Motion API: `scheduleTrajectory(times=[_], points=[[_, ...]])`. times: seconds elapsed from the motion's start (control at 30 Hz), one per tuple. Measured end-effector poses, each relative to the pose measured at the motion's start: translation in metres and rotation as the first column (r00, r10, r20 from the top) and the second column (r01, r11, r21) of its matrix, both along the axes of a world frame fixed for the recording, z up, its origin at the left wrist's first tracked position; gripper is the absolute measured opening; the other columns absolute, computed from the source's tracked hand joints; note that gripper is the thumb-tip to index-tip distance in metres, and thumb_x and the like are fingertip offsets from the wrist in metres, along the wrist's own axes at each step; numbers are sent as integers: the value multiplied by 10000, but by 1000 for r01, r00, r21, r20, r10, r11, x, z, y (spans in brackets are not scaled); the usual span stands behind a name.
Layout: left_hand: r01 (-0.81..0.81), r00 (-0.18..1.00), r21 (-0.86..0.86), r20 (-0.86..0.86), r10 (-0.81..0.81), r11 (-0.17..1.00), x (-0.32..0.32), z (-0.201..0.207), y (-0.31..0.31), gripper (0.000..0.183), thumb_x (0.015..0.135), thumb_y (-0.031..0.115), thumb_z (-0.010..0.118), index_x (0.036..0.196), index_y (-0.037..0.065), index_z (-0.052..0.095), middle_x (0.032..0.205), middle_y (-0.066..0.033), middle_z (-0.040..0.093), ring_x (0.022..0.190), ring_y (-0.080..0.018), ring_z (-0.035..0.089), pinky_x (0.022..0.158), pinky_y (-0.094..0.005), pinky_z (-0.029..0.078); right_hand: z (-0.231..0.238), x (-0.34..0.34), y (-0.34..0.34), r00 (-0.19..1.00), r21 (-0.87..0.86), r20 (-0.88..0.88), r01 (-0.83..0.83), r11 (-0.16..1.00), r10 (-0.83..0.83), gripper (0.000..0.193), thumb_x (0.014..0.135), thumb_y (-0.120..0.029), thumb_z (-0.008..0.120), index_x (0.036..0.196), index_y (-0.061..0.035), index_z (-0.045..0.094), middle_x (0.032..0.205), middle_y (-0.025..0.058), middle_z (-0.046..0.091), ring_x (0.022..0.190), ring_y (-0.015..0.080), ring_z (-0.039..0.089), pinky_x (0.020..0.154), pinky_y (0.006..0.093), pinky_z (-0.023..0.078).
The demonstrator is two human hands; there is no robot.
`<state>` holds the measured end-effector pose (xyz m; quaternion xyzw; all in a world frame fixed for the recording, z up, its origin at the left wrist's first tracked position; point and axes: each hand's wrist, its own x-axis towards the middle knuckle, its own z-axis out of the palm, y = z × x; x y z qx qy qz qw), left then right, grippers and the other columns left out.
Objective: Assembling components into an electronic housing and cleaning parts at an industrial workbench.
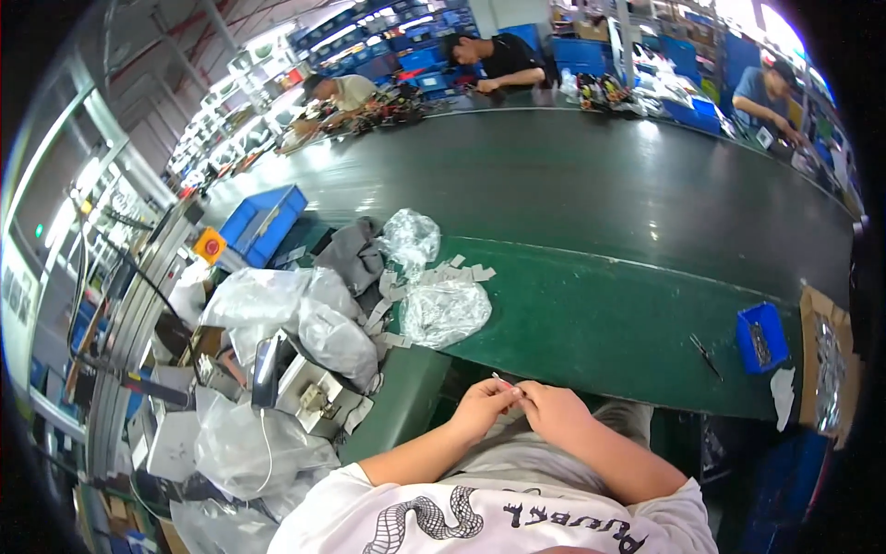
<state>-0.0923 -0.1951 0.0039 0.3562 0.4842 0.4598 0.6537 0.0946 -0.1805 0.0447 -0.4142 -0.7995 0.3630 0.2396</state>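
Note:
My left hand (482, 409) and my right hand (556, 412) meet above my lap, at the near edge of the green worktable (591, 323). Fingers of both hands are closed together around a small, thin, pale piece (500, 377). Only its tip shows past the left fingertips, too small to name; the rest is hidden. On the table to their left lies a crumpled clear plastic bag (447, 312) with several small grey tags (480, 273) beside it. Tweezers (707, 358) rest on the table to the right.
A blue bin (762, 338) of small parts stands right, beside an open cardboard box (821, 369). Plastic bags (258, 300), a phone (266, 371) on a cable and a small machine (318, 399) crowd the left. Beyond runs a dark conveyor belt (554, 175), with co-workers behind it.

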Motion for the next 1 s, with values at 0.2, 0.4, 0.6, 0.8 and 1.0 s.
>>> scheduleTrajectory(times=[0.2, 0.4, 0.6, 0.8, 1.0], points=[[136, 987, 128, -106, -123, 982, 2, 1, -6, 103, 961, 126, 624, 960, 27, 655, 922, -17, 653, 825, -90, 560, 752, -250, 460, -1, 7, -6, 993, -133, -86, 67, 989, -79, 253, 953, -260, 563, 1089, -50, 601, 928, 215, 681, 879, 406, 653, 770, 483, 513], [241, 968, 290, -145, -207, 926, 0, -10, -6, 54, 982, 77, 578, 987, 26, 595, 946, -25, 637, 887, -81, 572, 786, -256, 469, -3, 11, -11, 964, -354, -260, -37, 935, -60, 203, 969, -110, 530, 1127, 18, 536, 833, 127, 681, 657, 187, 668, 613, 317, 532], [312, 919, 376, -354, -175, 873, 7, -2, 4, 67, 953, 98, 606, 926, 37, 611, 818, 6, 578, 727, -64, 505, 652, -242, 433, -11, 13, -4, 774, -643, -546, -143, 752, -320, 112, 967, -37, 512, 1064, 16, 492, 826, 117, 648, 638, 149, 619, 597, 280, 514], [271, 909, 318, -394, -134, 909, 14, 17, 8, 93, 909, 116, 671, 911, 28, 703, 795, -12, 637, 703, -64, 530, 646, -230, 442, -24, 29, 18, 795, -362, -514, 141, 922, -323, 134, 934, -80, 600, 1025, -7, 534, 767, 81, 665, 624, 145, 628, 577, 277, 480], [268, 904, 144, -378, -197, 953, 19, 14, 12, 168, 919, 166, 675, 838, 22, 706, 678, 18, 589, 616, -52, 497, 560, -234, 407, -28, 31, 23, 938, 155, -214, 307, 939, -272, 140, 834, -149, 697, 866, -35, 622, 772, 149, 679, 657, 293, 675, 599, 373, 525]])
